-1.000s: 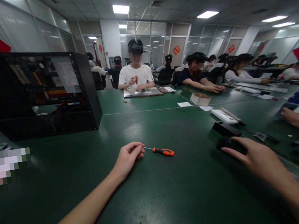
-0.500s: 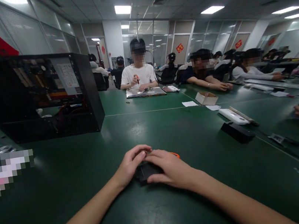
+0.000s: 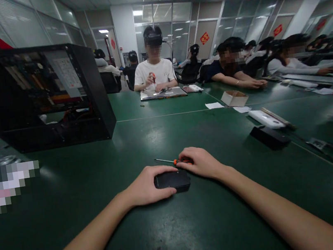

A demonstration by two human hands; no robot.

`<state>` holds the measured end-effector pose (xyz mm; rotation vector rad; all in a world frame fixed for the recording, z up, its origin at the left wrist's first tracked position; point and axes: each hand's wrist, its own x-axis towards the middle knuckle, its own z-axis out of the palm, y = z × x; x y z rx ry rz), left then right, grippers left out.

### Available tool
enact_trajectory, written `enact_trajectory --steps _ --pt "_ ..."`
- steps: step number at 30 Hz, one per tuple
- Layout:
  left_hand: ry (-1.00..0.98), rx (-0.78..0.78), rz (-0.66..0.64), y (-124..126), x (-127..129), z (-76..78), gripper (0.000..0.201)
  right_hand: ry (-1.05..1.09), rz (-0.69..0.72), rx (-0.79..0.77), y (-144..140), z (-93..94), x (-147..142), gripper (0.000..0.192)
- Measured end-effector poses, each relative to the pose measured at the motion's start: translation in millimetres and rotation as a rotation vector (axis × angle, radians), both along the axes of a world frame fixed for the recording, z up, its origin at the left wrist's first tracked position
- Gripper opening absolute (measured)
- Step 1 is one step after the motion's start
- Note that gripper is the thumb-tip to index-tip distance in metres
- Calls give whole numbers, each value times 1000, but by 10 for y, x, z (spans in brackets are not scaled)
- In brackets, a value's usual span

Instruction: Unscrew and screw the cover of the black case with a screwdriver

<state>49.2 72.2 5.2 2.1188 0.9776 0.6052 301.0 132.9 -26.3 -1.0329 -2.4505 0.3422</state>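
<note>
A small black box-shaped device (image 3: 178, 180) lies on the green table in front of me. My left hand (image 3: 147, 186) grips its left end, thumb along the near side and fingers along the far side. Just beyond the device is a screwdriver (image 3: 176, 162) with an orange and black handle, its thin metal shaft pointing left. My right hand (image 3: 198, 162) is closed around the handle, which it partly covers.
An open black computer case (image 3: 92, 90) stands at the left. To the right are a black box (image 3: 269, 137), a white device (image 3: 266, 119) and a small open carton (image 3: 234, 98). Across the green table (image 3: 170, 233), a person in a white shirt (image 3: 155, 72) works on a flat panel.
My hands have moved apart. The left now grips the device's left end, and the right has come off it onto the screwdriver handle. The view has tilted down slightly.
</note>
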Motion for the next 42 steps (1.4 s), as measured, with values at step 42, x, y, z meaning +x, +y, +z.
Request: enact_trajectory --steps 42 --pt "-28 127 98 -36 129 -13 40 778 17 421 -462 398 -126 64"
